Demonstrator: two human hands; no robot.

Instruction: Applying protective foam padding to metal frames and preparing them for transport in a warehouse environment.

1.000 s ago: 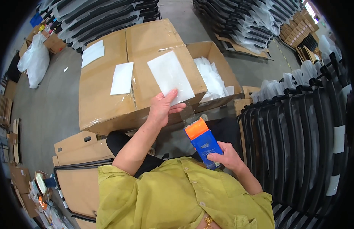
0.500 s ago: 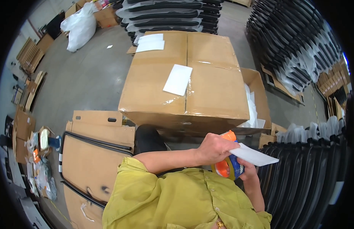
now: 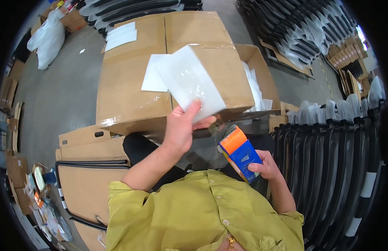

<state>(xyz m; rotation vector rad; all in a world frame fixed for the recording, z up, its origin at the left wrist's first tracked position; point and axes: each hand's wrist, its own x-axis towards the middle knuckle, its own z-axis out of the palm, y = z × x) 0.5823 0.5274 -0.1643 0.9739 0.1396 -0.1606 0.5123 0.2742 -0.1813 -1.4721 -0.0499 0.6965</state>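
Closed on the lower edge of a white foam sheet (image 3: 192, 79), my left hand (image 3: 180, 127) holds it tilted in front of the large cardboard box (image 3: 127, 98). Glossy clear tape shows on the sheet's face. A strip of clear tape (image 3: 217, 124) runs from near the sheet's lower corner to the blue and orange tape dispenser (image 3: 241, 149). My right hand (image 3: 267, 165) grips that dispenser by its side, toothed end toward the sheet. Behind the held sheet, another white foam sheet (image 3: 153, 77) lies on the box top, partly hidden.
More foam sheets (image 3: 121, 35) lie at the box's far left corner. An open carton (image 3: 254, 56) with white sheets stands right of it. Racked black bars (image 3: 315, 167) fill the right side. Black tubing (image 3: 93, 163) rests on flat cardboard (image 3: 89, 184) at left.
My left hand has swung left and forward with the foam sheet, over the box's front edge. The dispenser has turned and is now plainly in view, and tape stretches between it and the sheet.
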